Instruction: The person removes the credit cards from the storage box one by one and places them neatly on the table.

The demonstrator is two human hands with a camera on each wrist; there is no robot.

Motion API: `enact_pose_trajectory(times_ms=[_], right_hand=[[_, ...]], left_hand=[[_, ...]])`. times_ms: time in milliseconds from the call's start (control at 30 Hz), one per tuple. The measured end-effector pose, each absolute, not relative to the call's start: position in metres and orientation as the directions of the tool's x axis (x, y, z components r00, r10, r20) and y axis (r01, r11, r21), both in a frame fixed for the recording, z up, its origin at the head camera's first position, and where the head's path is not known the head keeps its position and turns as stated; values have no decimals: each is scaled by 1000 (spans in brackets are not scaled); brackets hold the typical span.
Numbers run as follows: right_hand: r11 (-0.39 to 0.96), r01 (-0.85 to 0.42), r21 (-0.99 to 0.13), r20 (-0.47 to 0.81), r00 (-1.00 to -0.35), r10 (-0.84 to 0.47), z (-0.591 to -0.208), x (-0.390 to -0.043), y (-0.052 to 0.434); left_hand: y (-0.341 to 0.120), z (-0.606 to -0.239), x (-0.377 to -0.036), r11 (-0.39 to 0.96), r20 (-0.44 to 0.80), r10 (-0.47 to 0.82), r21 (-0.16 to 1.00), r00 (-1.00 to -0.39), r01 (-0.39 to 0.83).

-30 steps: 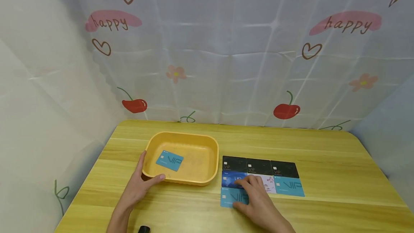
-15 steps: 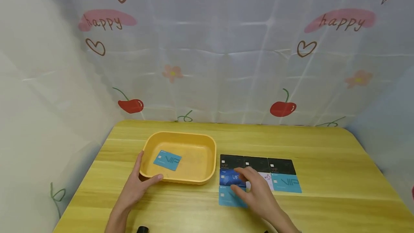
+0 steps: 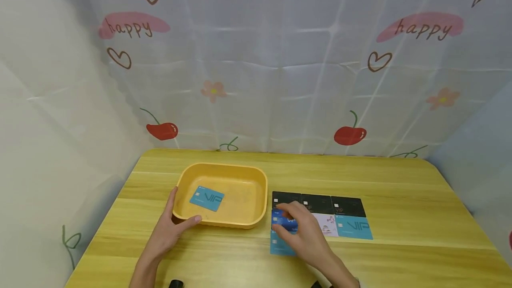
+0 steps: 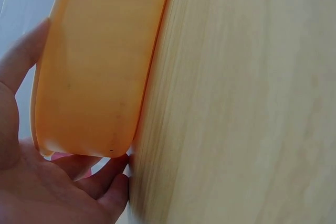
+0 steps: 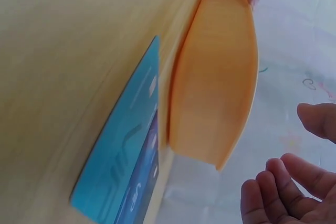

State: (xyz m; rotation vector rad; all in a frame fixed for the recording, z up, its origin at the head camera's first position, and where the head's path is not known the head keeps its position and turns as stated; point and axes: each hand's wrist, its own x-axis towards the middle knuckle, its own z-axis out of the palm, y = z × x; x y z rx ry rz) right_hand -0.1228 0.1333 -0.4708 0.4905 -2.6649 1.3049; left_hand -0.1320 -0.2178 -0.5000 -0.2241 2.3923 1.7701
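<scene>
A shallow yellow plastic basin (image 3: 244, 223) sits on the table with a teal VIP card (image 3: 206, 198) lying flat inside. My left hand (image 3: 166, 234) grips its near left corner, thumb at the rim and fingers around the side; the left wrist view shows the fingers at the basin wall (image 4: 100, 66). My right hand (image 3: 302, 234) hovers over the laid-out cards, thumb and fingertips apart with nothing between them. Beneath it lie a dark blue VIP card (image 3: 286, 222) and a teal card (image 3: 281, 244), both partly hidden by the hand.
Three black VIP cards (image 3: 349, 206) form the far row. In the middle row are a white floral card (image 3: 329, 226) and another teal card (image 3: 354, 227). A black object (image 3: 176, 283) shows at the bottom edge. A white printed curtain (image 3: 276, 101) hangs behind the wooden table (image 3: 400, 217).
My right hand has risen off the cards and shifted slightly left, its fingers parted. My left hand stays at the basin, and the cards keep their places.
</scene>
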Motion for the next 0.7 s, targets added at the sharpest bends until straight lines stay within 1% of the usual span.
enact_pose_trajectory(times_ms=[233,500,700], right_hand=[[517,-396,-759,295,-917,-270,-468,-125,120],[446,-480,-755,381,-876,-297,-466,-133,94],[418,-449,-790,360,-891,-276,-466,-139,76]], left_hand=[[-219,-500,-133,279,-219,-26,935,-975,-217],[-219,-499,-133,293,-222,-31,930,-975,-221],[-217,-499,-133,302,-223,-35,927,-974,-223]])
